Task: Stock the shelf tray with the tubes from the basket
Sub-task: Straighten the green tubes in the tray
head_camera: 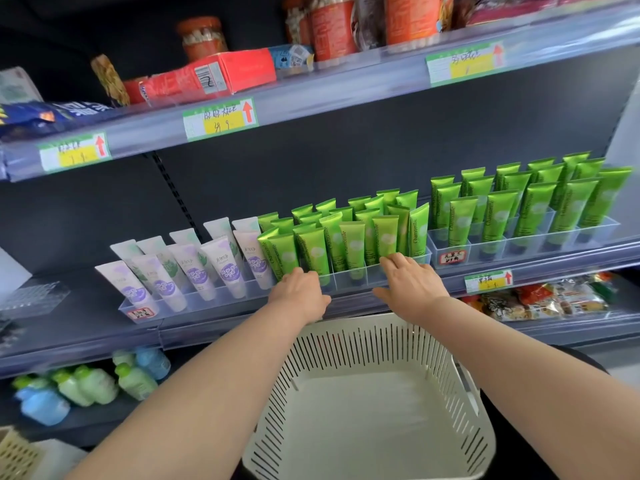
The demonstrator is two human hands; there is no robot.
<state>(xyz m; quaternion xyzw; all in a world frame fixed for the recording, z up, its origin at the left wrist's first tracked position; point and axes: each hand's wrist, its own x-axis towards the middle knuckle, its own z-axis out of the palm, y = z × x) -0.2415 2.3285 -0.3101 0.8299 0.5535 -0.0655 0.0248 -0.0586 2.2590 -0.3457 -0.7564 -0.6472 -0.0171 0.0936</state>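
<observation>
Tubes [351, 244] green, "Chamomile" printed lengthwise, standing in clear tray [360, 276].

green tubes [349, 237], white slotted basket [374, 403]

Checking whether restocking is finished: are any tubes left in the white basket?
No, the white basket shows only its bare floor.

Red box [239, 69] above, pastel bottles [86, 386] below.
</observation>
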